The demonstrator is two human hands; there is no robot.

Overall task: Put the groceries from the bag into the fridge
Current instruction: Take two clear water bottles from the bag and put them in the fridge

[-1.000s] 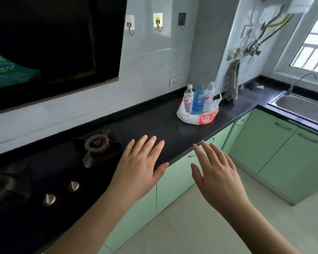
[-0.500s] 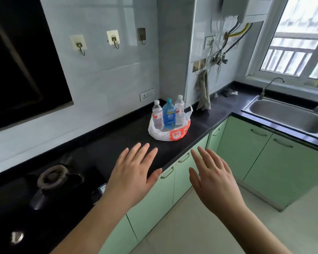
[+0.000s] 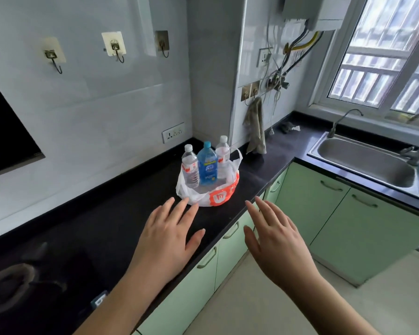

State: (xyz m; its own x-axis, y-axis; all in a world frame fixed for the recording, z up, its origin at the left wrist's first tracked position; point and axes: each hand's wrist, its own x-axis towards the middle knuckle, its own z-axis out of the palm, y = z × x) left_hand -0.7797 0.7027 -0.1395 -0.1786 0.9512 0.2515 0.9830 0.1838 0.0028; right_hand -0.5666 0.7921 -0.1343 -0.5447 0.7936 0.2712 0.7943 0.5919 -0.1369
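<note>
Currently both hands flat-open, holding nothing: left hand [image 3: 166, 240] over the black counter [image 3: 102, 228] just short of the bag [image 3: 212, 193], right hand [image 3: 275, 240] off the counter edge, also near the bag. Bag sits upright on the counter, open, with a blue bottle [image 3: 207, 164] between two clear bottles [image 3: 190, 169] inside

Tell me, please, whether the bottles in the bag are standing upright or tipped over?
Upright: all three bottles stand with caps up inside the open bag.
</note>
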